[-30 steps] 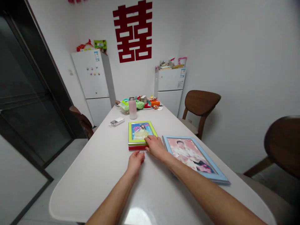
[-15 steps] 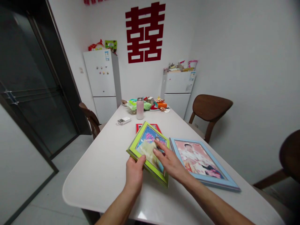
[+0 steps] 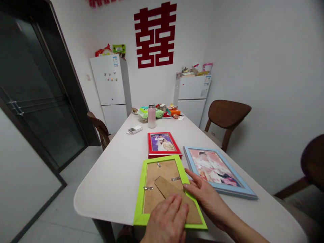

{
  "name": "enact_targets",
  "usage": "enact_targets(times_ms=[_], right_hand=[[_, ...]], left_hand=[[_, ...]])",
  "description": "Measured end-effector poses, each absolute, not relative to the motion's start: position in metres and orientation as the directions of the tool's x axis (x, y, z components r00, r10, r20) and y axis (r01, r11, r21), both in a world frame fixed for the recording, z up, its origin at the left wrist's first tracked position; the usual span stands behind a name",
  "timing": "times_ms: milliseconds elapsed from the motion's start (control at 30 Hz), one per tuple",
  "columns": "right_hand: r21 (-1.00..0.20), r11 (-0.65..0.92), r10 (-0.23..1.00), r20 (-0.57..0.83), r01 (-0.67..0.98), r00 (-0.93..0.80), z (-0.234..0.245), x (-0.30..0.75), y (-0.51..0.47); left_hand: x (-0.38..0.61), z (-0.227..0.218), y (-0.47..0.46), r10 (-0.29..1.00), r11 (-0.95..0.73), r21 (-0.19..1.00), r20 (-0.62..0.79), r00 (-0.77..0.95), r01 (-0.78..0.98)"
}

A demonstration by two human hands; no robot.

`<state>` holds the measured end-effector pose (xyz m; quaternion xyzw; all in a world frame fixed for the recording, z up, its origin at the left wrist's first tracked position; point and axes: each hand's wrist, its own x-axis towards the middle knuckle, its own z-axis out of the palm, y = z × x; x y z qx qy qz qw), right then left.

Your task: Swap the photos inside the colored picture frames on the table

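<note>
A lime-green picture frame (image 3: 139,199) is turned back side up in front of me, showing its brown backing board, metal hangers and cardboard stand flap (image 3: 165,187). Across its lower end lies my left hand (image 3: 167,219), fingers closed over the flap and the bottom edge; its thumb is hidden. My right hand (image 3: 202,192) grips the frame's right side, the thumb near the edge and some fingers out of sight. Just beyond is a red picture frame (image 3: 150,145), photo up. To the right a larger light-blue picture frame (image 3: 227,160) lies flat, photo up.
Farther along the white table (image 3: 108,182) are a small silver device (image 3: 135,129), a pink bottle (image 3: 152,117) and a pile of packets (image 3: 159,113). Brown chairs (image 3: 227,114) line the sides. Two white fridges (image 3: 108,84) stand by the back wall.
The green frame has been flipped from its photo side to its back and lowered toward me. My left hand moved onto the backing, my right hand to the side edge. The red frame is now uncovered.
</note>
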<state>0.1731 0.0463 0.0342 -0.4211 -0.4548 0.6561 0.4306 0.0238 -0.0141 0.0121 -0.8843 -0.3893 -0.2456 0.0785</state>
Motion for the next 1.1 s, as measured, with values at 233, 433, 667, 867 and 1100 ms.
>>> enact_targets(times_ms=[233, 433, 667, 867, 1100], right_hand=[[-0.918, 0.061, 0.977, -0.027, 0.393, -0.214, 0.005, 0.179, 0.07], [-0.56, 0.242, 0.967, 0.074, 0.792, -0.244, -0.003, 0.184, 0.077], [-0.363, 0.345, 0.938, 0.1, 0.865, -0.332, 0.001, 0.179, 0.081], [-0.302, 0.409, 0.912, 0.159, 0.861, -0.378, -0.001, 0.171, 0.091], [-0.237, 0.41, 0.908, 0.2, 0.881, -0.369, 0.0, 0.164, 0.096]], left_hand=[[0.036, -0.013, -0.007, 0.716, -0.619, -0.015, 0.402, 0.571, 0.786], [0.035, -0.021, -0.006, 0.75, -0.628, 0.057, 0.309, 0.584, 0.776], [0.036, -0.017, -0.005, 0.78, -0.621, 0.188, 0.238, 0.578, 0.761], [0.012, 0.006, -0.006, 0.872, -0.488, 0.316, 0.135, 0.47, 0.814], [-0.015, 0.01, -0.006, 0.914, -0.395, 0.34, 0.052, 0.402, 0.854]])
